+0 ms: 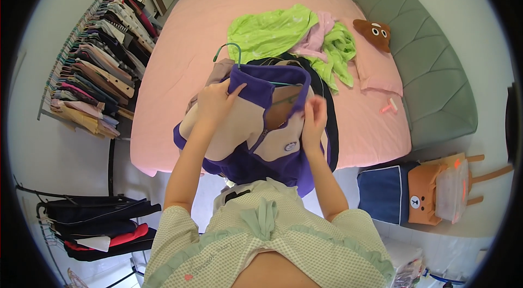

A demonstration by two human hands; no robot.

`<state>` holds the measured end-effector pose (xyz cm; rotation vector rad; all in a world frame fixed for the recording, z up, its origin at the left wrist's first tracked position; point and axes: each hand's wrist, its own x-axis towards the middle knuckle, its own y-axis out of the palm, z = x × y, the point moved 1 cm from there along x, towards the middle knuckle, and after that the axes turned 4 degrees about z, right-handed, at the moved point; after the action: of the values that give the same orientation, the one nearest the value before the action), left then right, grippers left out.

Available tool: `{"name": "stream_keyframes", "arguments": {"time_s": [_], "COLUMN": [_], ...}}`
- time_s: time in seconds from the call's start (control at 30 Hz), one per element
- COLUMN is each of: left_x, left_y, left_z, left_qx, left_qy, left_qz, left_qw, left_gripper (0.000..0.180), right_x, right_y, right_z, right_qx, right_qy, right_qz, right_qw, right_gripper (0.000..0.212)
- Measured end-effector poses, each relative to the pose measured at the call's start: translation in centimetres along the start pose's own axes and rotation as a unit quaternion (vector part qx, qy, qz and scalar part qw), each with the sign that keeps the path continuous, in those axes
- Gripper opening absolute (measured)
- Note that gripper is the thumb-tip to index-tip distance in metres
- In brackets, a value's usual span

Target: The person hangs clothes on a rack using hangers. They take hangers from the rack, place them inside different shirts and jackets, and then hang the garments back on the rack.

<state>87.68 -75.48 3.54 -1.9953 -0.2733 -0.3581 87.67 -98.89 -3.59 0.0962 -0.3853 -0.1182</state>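
Note:
A purple and cream zip jacket (222, 134) hangs on a green hanger (227, 53), its hook sticking up past the collar. My left hand (217, 102) is closed on the left part of the purple collar, thumb on the outer side. At the jacket's other side, my right hand (314, 122) has its fingers curled in against the right shoulder edge; they are slightly blurred. The neck opening gapes between the hands and shows the brown lining and part of the hanger. Dark clothes (325, 87) lie on the bed just beyond the jacket.
A pink-covered bed (174, 70) spreads ahead, with bright green fabric (267, 29), a brown cushion (373, 35) and a pink razor-shaped object (389, 106) on it. A full clothes rack (103, 54) stands left, a lower rack (98, 222) nearer. A bear-faced chair (424, 192) stands right.

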Motion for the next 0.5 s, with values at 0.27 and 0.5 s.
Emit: {"name": "stream_keyframes", "arguments": {"time_s": [0.27,0.5], "left_x": [1.2,0.4], "left_y": [0.3,0.0], "left_z": [0.0,-2.5], "left_qx": [-0.049,-0.117], "left_qy": [-0.015,-0.015], "left_qz": [-0.002,0.044], "left_qw": [0.999,0.992], "left_gripper": [0.036,0.035], "right_x": [-7.3,-4.6], "right_y": [2.6,4.1], "right_z": [-4.7,-9.5], "right_qx": [-0.168,0.074], "right_qy": [0.117,0.389], "right_qz": [0.192,0.064], "right_qw": [0.96,0.916], "right_gripper": [0.023,0.029]}}
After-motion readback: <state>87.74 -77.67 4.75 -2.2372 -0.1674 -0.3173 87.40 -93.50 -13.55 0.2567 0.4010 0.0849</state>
